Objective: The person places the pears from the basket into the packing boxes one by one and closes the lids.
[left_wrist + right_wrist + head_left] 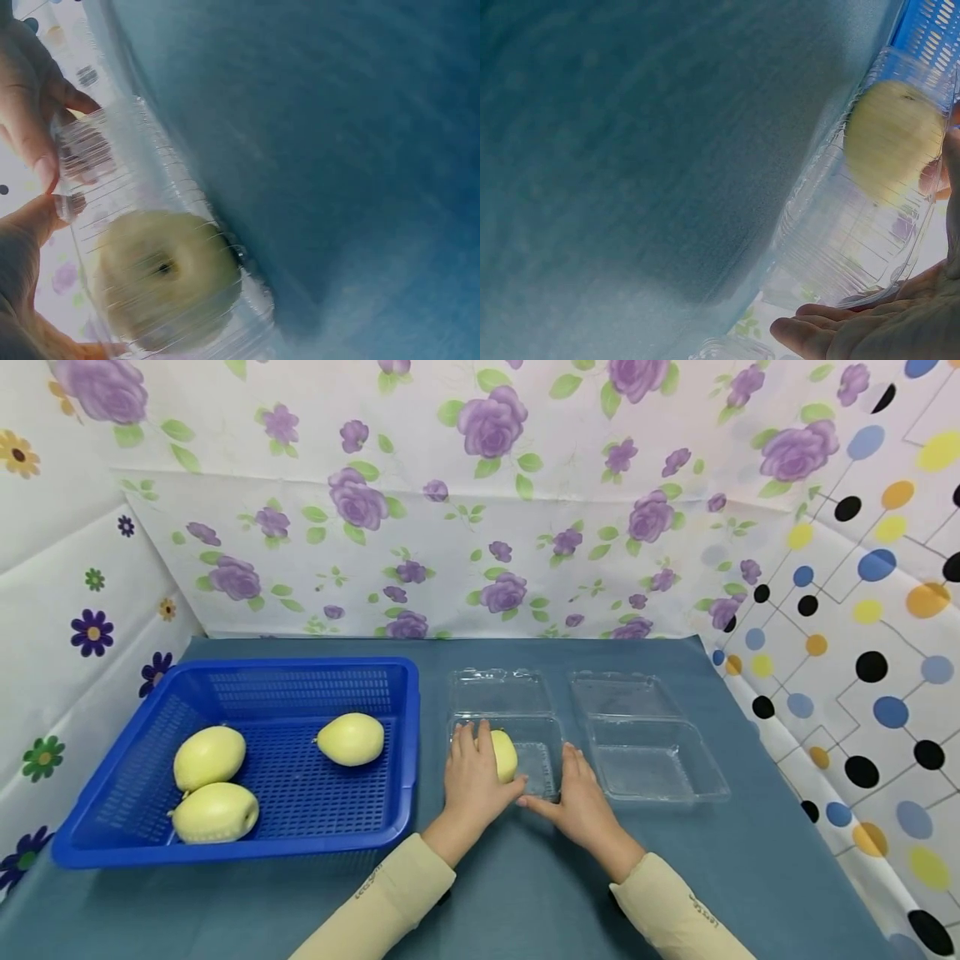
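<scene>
A pale yellow melon (506, 757) sits in the left clear plastic clamshell box (536, 758), whose lid is folded back. My left hand (474, 781) lies over the box's left side, fingers extended along the melon. Its thumb (45, 217) is at the near rim, apart from the fruit. Along the right side of the same box is my right hand (583, 802), with fairly straight fingers (810, 337) and the thumb stretched toward the left thumb. Through the ribbed plastic wall, both wrist views show the melon. My left hand partly covers it in the head view.
On the left stands a blue basket (247, 853) with three yellow melons: two at its left side (210, 758) and one at the right (351, 740). A second clear clamshell box (652, 760) lies opened to the right. Patterned cloth walls (420, 552) border the blue-grey tabletop (540, 902).
</scene>
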{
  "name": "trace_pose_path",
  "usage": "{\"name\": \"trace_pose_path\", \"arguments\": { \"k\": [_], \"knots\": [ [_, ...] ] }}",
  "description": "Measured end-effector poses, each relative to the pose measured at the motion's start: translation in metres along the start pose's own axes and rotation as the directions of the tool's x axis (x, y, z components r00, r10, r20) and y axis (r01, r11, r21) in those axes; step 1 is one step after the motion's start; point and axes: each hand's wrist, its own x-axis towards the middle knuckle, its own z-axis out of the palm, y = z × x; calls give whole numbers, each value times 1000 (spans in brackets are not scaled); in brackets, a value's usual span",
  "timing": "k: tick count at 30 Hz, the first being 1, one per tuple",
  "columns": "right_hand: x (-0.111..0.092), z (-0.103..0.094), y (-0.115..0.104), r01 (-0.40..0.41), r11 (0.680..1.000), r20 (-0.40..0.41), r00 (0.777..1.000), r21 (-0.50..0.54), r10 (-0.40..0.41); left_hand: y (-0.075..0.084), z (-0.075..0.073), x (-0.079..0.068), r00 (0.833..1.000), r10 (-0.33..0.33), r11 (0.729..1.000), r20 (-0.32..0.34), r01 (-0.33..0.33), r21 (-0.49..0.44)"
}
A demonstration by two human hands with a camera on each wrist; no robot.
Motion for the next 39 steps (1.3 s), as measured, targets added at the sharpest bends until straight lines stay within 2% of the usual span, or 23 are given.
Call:
{"name": "trace_pose_path", "arguments": {
  "k": [6, 13, 20, 26, 34, 39],
  "knots": [
    [1, -2, 1, 15, 1000, -3, 1000, -4, -15, 6, -8, 0, 999, 37, 999, -6, -37, 9],
    [0, -12, 6, -23, 1000, 9, 1000, -21, 23, 20, -15, -2, 993, 120, 993, -5, -120, -16],
    [0, -11, 5, -27, 999, 20, 999, -24, 27, 24, -28, -7, 990, 143, 989, -12, -144, -18],
    [0, -8, 4, -15, 1000, 12, 1000, -9, 15, 21, -39, -12, 990, 138, 989, -6, -139, -55],
    [0, -3, 3, 19, 1000, 13, 1000, -6, -19, 9, -51, -24, 989, 142, 982, -32, -145, -121],
    [0, 1, 2, 58, 998, -42, 997, -2, -58, 2, -61, -30, 987, 156, 977, -45, -161, -137]
  ]
}}
